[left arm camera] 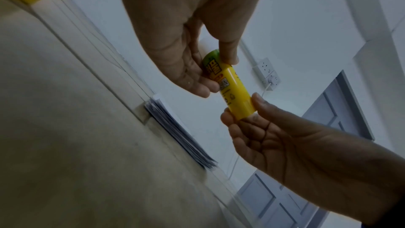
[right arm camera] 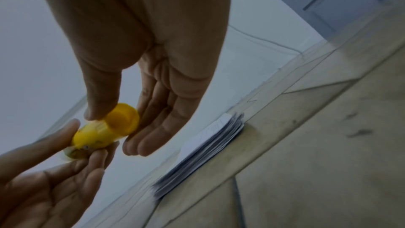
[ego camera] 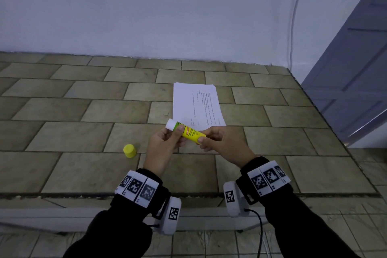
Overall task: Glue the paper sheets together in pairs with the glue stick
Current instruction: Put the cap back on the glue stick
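One stack of white printed paper sheets (ego camera: 196,103) lies mid-surface toward the far edge. Both grips pinch the uncapped yellow plastic glue stick (ego camera: 186,131): left hand (ego camera: 165,146) near the tip, right hand (ego camera: 222,142) at the base. Advise small base twists; yellow cap (ego camera: 129,150) sits left.

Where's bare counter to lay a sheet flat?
Bare tiled counter lies left of the white paper stack, behind the yellow cap, and right of the stack toward the counter edge. It is crowded in front of the stack, where both hands hold the yellow glue stick.
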The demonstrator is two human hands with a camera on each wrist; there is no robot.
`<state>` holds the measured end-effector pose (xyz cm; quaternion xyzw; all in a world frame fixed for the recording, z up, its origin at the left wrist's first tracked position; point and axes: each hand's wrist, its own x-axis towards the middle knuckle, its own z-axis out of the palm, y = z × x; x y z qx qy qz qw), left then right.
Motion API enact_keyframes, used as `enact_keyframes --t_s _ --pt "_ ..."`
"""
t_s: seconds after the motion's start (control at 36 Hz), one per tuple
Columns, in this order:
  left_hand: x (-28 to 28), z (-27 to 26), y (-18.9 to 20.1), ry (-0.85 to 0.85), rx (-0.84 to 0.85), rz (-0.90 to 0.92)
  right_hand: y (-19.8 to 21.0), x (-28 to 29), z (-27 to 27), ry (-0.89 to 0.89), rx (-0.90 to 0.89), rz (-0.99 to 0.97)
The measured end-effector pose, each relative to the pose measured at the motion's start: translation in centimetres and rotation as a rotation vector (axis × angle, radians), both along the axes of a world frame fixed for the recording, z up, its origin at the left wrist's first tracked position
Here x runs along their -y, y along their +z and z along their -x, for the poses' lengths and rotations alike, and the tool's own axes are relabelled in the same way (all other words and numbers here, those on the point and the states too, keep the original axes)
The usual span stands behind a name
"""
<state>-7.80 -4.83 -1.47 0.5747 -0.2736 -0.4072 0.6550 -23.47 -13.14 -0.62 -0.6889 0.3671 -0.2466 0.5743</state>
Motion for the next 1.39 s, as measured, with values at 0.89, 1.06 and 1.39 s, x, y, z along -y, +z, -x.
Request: enact_keyframes --t_s 0.89,1.06,1.39 --pt "-1.2 -9.3 3.7 -0.334 1.318 -1.101 -0.4 0.7 2.0 -0.176 -0.046 0.404" --pt "-1.3 -9.9 1.8 -0.394 1.315 -1.13 -0.6 0.5 1.9 -0.171 -0.041 0.395" --pt "0.8 -4.3 2.6 -0.16 0.255 -0.133 -1.4 -0.2 0.2 -0.187 0.055 0.151"
